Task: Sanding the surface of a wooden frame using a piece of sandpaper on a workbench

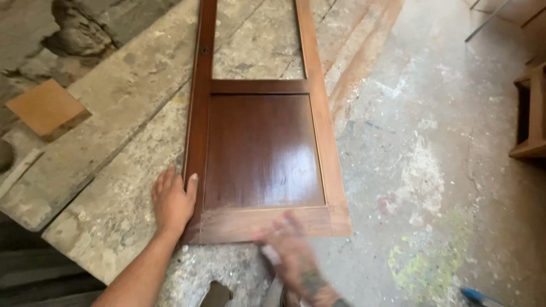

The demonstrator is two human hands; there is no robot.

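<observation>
A long dark brown wooden door frame (pixel 261 153) with a glossy lower panel and an open upper section lies flat on a stained work surface (pixel 114 187). My left hand (pixel 172 202) rests flat on the surface, its thumb against the frame's left edge near the bottom corner. My right hand (pixel 290 256) is blurred with motion at the frame's bottom rail and seems to press a small pale piece (pixel 271 254) against the wood; what the piece is cannot be made out.
A square piece of light brown board (pixel 46 107) lies at the left. Wooden furniture parts (pixel 532 111) stand at the right edge. The concrete floor (pixel 432 170) is speckled with paint. A blue object (pixel 475 295) lies at the bottom right.
</observation>
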